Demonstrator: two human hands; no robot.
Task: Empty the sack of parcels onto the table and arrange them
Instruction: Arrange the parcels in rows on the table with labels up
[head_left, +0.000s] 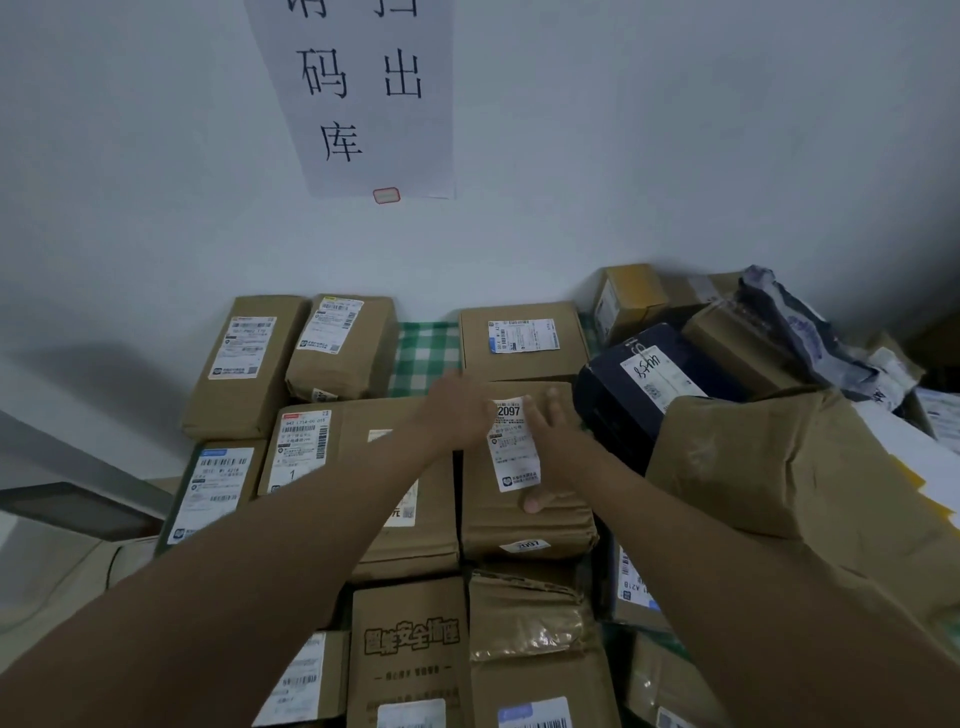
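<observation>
Brown parcels already lie in neat label-up rows across the left and middle of the tabletop (426, 353), its green checked cloth showing in a gap; the left hand (457, 410), blurred, rests flat, fingers spread, beside the parcel marked 2097 (524, 499); the right hand (550, 447) lies on that parcel, its grip loose, thumb at the near edge; further right a jumbled heap (727, 343) of boxes and mailers seems unsorted, so arranging looks roughly half done; no sack shows; behind stands a pale wall with a paper sign (358, 93).
</observation>
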